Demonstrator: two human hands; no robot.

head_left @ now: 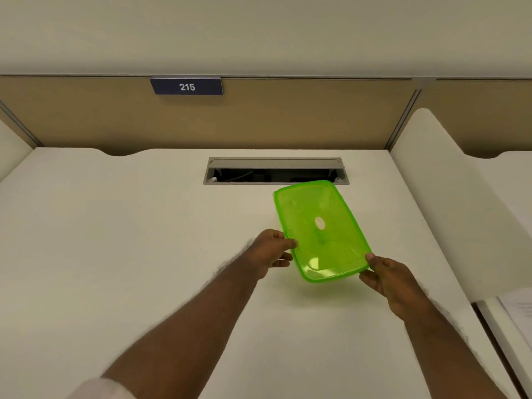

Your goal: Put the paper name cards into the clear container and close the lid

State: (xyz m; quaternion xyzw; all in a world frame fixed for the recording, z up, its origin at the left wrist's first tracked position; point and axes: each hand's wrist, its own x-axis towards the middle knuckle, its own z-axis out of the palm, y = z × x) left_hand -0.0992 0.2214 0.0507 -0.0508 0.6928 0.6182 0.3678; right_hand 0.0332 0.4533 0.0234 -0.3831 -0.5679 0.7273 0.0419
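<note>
Green translucent lid (321,230) held tilted above the white table (129,240), just in front of the open cable slot (275,170). Gripped at its near end: left hand (270,251) fingers (289,242) clamped on the left edge, right hand (394,279) fingers (370,257) clamped on the near right corner. Name cards and container body not seen.

A white desk (115,240) fills most of the view. At its far edge a grey cable tray (275,170) is let into the top, its flap open onto a dark hollow with wires. Behind it stands a tan partition (288,116) carrying a dark blue sign (186,86) that reads 215. A white divider (449,197) borders the desk's right side.
</note>
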